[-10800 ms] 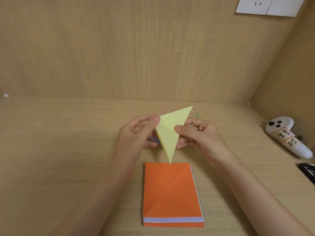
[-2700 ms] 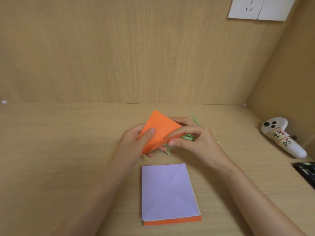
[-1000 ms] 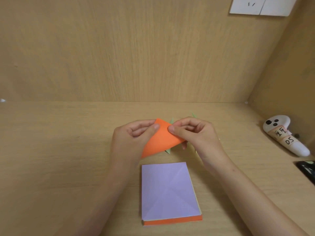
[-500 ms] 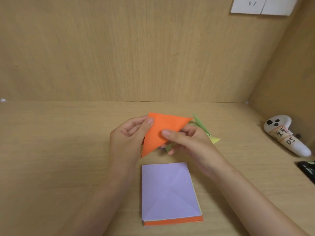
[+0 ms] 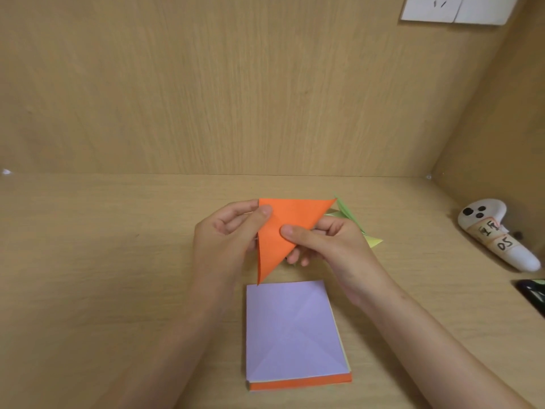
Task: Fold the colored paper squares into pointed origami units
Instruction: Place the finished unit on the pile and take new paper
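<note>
An orange paper [image 5: 280, 231], folded into a triangle with its long point aimed down, is held above the desk. My left hand [image 5: 227, 240] pinches its upper left corner with thumb on top. My right hand [image 5: 333, 249] pinches its right half, thumb on the front face, fingers behind. Just below lies the paper stack [image 5: 292, 335], a creased lilac sheet on top and orange sheets showing at its front edge. Folded green and yellow units [image 5: 354, 222] lie behind my right hand, partly hidden.
A white handheld controller [image 5: 495, 234] with taped labels lies at the right by the side wall. A dark object [image 5: 533, 293] pokes in at the right edge. The wooden desk [image 5: 103, 261] meets a wooden back wall carrying a white socket plate [image 5: 454, 8].
The orange sheet went from a loosely curved fold to a flat triangle pointing down. My right thumb slid onto its front face. Earlier a yellow triangle was held and orange topped the stack.
</note>
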